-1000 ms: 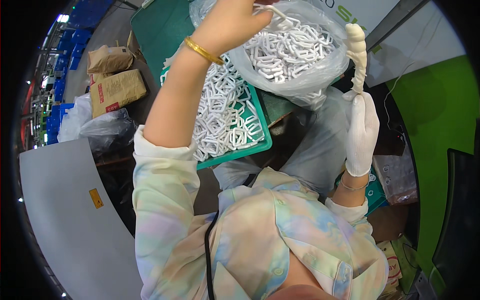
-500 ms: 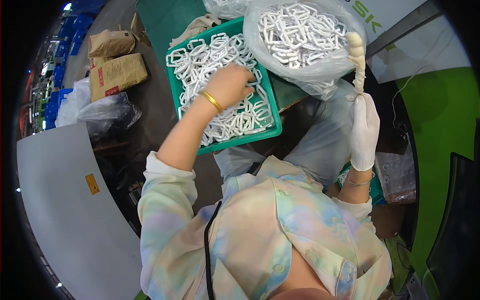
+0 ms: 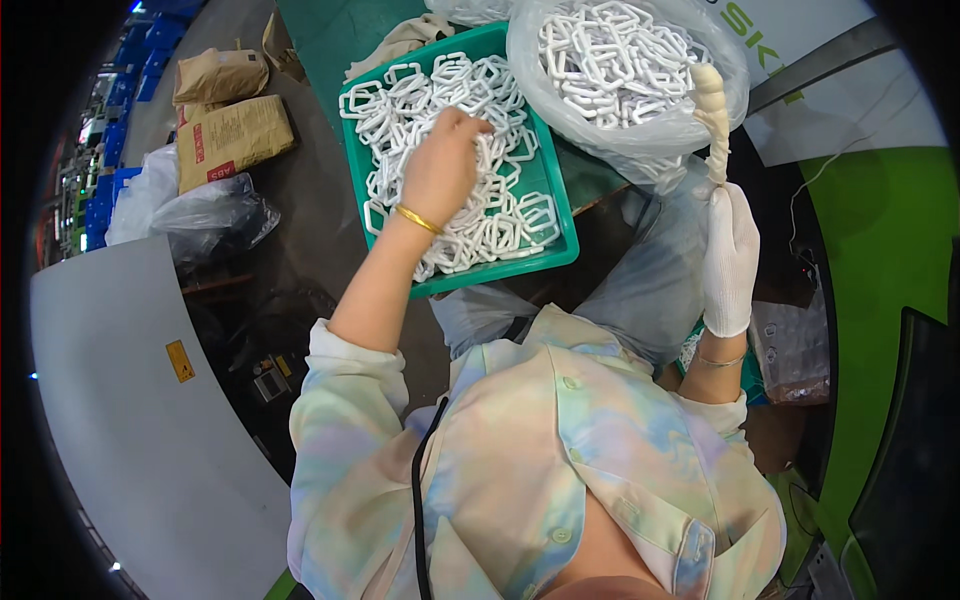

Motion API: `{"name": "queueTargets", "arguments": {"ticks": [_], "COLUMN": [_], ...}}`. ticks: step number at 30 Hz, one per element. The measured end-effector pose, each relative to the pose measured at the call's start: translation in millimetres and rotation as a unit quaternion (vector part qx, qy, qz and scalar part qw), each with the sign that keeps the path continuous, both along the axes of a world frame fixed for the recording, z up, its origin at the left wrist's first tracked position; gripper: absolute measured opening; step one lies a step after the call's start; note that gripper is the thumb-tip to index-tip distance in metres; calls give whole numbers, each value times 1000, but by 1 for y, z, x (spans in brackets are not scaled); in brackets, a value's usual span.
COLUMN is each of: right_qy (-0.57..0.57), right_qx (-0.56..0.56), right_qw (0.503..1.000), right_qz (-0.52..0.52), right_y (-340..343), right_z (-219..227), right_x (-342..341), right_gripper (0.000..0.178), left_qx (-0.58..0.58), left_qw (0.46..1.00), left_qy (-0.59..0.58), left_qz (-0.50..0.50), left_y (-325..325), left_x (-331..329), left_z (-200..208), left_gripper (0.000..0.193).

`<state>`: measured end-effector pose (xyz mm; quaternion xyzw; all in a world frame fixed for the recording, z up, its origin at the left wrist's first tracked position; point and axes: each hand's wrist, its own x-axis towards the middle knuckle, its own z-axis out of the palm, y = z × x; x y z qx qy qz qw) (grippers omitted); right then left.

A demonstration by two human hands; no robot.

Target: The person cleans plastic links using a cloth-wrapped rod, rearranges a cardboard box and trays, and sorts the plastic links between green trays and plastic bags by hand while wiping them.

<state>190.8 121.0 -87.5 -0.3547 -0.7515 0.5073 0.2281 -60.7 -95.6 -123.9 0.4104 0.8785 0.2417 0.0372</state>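
Over a shallow green tray heaped with white plastic chain links, my bare left hand reaches down with its fingers curled among the links. Its fingertips are partly hidden, so what they grip cannot be made out. A gold bangle circles that wrist. My right hand, in a white knitted glove, is closed on the lower end of a cream-coloured, wrapped-looking stick. The stick stands upright, with a thicker rounded top. Beside the tray, a clear plastic bag is full of similar white links.
A crumpled beige cloth lies behind the tray on the green tabletop. Brown paper sacks and a clear plastic bag are at the left. A grey panel stands near left. Below my right wrist is another green container.
My left hand has moved leftward over the tray and its fingers are more curled. More of the tray's green floor shows on the right. My right hand and the stick have hardly moved.
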Motion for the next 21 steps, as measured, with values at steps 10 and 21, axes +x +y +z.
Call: {"name": "queueTargets", "arguments": {"ticks": [10,21], "right_qy": [29,25], "right_qx": [24,4], "right_qw": [999,1000], "right_qz": [32,17], "right_y": [-11,-5], "right_z": [10,-2], "right_x": [-8,0], "right_gripper": [27,26], "left_qx": [-122,67], "left_qw": [975,997], "left_qy": [183,-15], "left_qz": [14,19], "left_y": [31,4], "left_x": [-44,-63], "left_z": [-23,12], "left_gripper": [37,16]}}
